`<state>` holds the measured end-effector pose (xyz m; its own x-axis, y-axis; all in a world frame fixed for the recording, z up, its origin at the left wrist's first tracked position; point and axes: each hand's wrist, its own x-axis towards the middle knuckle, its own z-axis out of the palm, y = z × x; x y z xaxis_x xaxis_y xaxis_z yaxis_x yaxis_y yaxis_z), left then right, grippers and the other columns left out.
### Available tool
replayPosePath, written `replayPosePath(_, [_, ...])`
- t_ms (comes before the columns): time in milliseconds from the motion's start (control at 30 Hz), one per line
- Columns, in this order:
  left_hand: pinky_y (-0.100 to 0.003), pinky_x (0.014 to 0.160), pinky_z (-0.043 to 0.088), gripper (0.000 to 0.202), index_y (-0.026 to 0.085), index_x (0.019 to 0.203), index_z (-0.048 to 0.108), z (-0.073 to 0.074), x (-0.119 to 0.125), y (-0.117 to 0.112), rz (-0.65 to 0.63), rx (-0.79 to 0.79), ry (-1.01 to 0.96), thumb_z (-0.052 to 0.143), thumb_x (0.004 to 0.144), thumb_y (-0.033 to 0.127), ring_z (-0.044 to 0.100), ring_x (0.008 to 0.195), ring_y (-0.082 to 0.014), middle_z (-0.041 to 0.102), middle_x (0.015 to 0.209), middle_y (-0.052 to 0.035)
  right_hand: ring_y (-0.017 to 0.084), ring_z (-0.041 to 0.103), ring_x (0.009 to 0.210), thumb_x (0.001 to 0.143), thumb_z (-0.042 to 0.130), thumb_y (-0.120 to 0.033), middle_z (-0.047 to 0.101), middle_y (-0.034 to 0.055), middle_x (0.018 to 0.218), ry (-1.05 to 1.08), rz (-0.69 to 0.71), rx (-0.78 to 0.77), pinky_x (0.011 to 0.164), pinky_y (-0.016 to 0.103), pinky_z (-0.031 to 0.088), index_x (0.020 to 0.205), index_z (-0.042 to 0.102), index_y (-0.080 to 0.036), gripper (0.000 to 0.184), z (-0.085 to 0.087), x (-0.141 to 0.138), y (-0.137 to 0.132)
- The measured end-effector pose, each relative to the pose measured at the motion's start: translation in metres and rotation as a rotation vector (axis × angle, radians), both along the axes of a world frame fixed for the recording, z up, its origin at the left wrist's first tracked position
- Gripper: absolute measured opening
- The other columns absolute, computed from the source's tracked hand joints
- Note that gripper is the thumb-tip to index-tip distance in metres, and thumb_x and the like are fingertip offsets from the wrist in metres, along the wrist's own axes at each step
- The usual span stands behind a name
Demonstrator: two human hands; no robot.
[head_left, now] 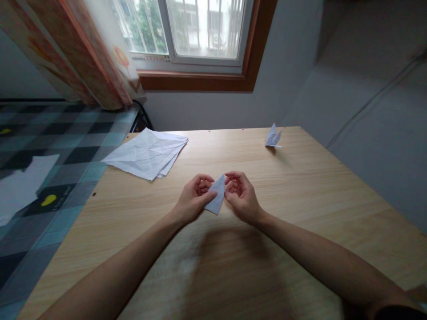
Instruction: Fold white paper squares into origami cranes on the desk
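Observation:
A small piece of folded white paper (216,198), pointed at the top, is held just above the wooden table (160,275). My left hand (195,198) pinches it from the left, the thumb lying across its front face. At the paper's right edge is my right hand (243,195), its fingers curled and the thumb and fingertips closed against that edge. Part of the left fingers is hidden behind the paper.
Several creased white sheets (150,153) lie stacked at the table's back left. A folded paper figure (273,137) stands at the back right. To the left, a checked bed cover (83,155) carries torn white paper (25,191). A window (203,31) is behind.

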<state>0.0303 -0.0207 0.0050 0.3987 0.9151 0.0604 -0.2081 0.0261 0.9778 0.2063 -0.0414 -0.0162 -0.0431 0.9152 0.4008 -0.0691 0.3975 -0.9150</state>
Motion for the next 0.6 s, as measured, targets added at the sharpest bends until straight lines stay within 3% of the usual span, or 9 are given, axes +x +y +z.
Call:
replayPosePath(200, [-0.019,0.053,0.040,0.040,0.017,0.094,0.055,-0.0020,0.0004,-0.0008,-0.007,-0.004,0.031,0.083,0.068,0.030,0.055,0.057,-0.0076,0.062,0.070,0.0041,0.011,0.054,0.070,0.075,0.065,-0.010,0.055,-0.0018,0.089,-0.027,-0.004,0.025,0.064,0.025,0.046,0.116,0.052,-0.028,0.047,-0.0025,-0.0011,0.0004])
replayPosePath(400, [-0.018,0.052,0.038,0.041,0.017,0.092,0.055,-0.0017,0.0000,0.0004,0.008,-0.032,0.047,0.084,0.066,0.029,0.054,0.055,-0.0070,0.062,0.068,0.0053,0.011,0.052,0.068,0.074,0.068,-0.012,0.054,-0.0029,0.084,-0.067,-0.064,0.034,0.062,0.025,0.045,0.110,0.055,-0.026,0.040,0.0001,-0.0001,0.0003])
replayPosePath(600, [-0.018,0.052,0.038,0.044,0.018,0.091,0.053,0.0008,-0.0020,0.0030,0.008,-0.089,0.019,0.085,0.063,0.030,0.055,0.055,-0.0074,0.064,0.070,0.0046,0.013,0.056,0.072,0.079,0.065,-0.016,0.058,-0.0018,0.084,0.037,-0.016,-0.007,0.066,0.026,0.047,0.104,0.057,-0.024,0.028,0.0030,0.0011,-0.0016])
